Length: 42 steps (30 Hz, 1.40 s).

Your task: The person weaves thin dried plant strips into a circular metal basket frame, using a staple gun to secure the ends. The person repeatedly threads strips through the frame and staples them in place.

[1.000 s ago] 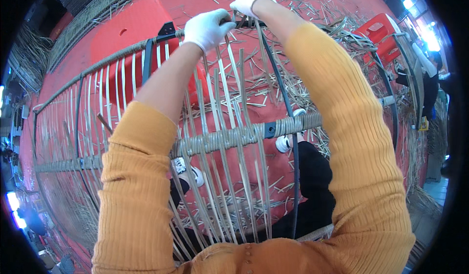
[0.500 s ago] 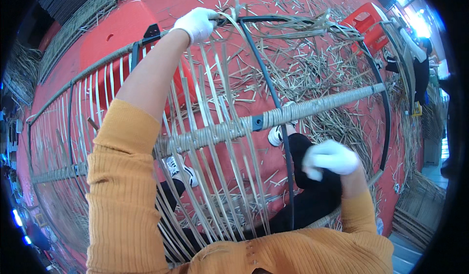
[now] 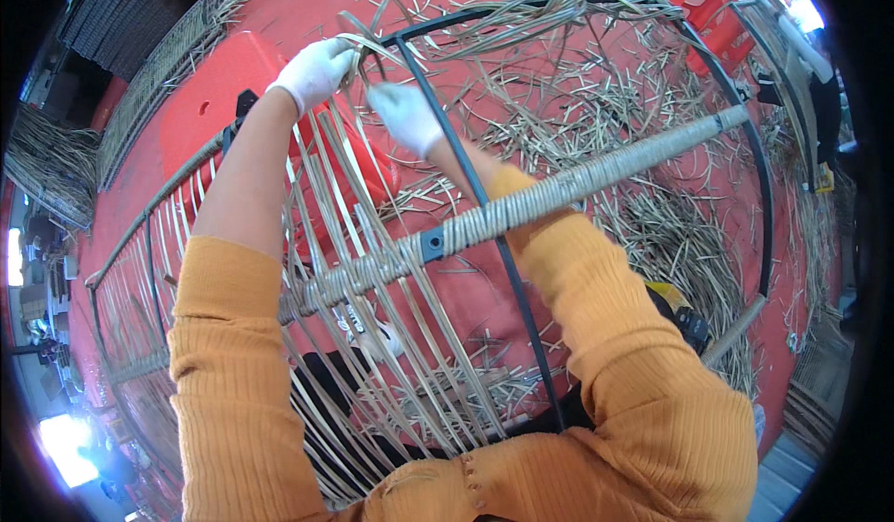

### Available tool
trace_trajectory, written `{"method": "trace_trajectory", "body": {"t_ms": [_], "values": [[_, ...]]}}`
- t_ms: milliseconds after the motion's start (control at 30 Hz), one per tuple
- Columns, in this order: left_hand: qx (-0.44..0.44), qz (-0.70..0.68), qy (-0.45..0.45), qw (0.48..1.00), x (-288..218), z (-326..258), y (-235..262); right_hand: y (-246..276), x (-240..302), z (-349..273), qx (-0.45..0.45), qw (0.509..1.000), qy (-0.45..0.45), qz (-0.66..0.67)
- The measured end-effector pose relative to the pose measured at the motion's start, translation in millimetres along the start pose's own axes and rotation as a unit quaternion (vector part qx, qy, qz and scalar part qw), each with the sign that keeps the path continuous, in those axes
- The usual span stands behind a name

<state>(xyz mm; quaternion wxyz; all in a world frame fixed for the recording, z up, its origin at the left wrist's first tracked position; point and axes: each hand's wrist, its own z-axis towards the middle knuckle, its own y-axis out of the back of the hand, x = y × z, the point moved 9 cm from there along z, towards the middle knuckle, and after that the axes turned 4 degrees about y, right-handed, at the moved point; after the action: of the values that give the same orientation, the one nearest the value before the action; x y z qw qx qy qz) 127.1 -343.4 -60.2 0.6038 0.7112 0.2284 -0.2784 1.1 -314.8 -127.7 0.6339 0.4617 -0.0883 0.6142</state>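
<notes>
My left hand (image 3: 315,75), in a white glove, is closed at the far bar of a black metal frame (image 3: 510,284), pinching a pale, flat cane strip (image 3: 358,49) that loops over the bar. Just right of it, my right hand (image 3: 402,117), also gloved, reaches through the frame from below, its fingertips close to the strip and smeared by motion. Several pale cane strips (image 3: 424,289) stretch across the frame from the far bar toward my body. They pass over a middle bar (image 3: 568,191) wrapped in cane.
Loose cane bundles (image 3: 559,19) hang on the far right of the frame. Cut cane scraps (image 3: 577,112) litter the red floor. A red plastic stool (image 3: 219,103) stands behind my left arm, and a red chair (image 3: 717,19) stands at far right. Woven panels (image 3: 154,84) lean at far left.
My right hand has moved from above my knee, forward and left, under the middle bar to beside my left hand. The frame's far bar now appears farther left and higher.
</notes>
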Motion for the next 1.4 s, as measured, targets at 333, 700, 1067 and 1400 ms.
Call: {"method": "trace_trajectory", "body": {"t_ms": [333, 700, 1067, 1400], "values": [[-0.14, -0.143, -0.082, 0.976, -115, -179, -5, 131, 175, -386, 0.439, 0.818, -0.37, 0.044], [0.302, 0.405, -0.262, 0.822, -209, -367, -304, 187, 268, -396, 0.229, 0.919, -0.247, -0.205], [0.53, 0.326, -0.199, 0.757, -207, -444, -392, 121, 278, -532, -0.01, 0.853, -0.414, 0.319], [-0.191, 0.194, -0.174, 0.946, -215, -293, -89, 131, 293, -535, 0.023, 0.776, -0.56, 0.29]]}}
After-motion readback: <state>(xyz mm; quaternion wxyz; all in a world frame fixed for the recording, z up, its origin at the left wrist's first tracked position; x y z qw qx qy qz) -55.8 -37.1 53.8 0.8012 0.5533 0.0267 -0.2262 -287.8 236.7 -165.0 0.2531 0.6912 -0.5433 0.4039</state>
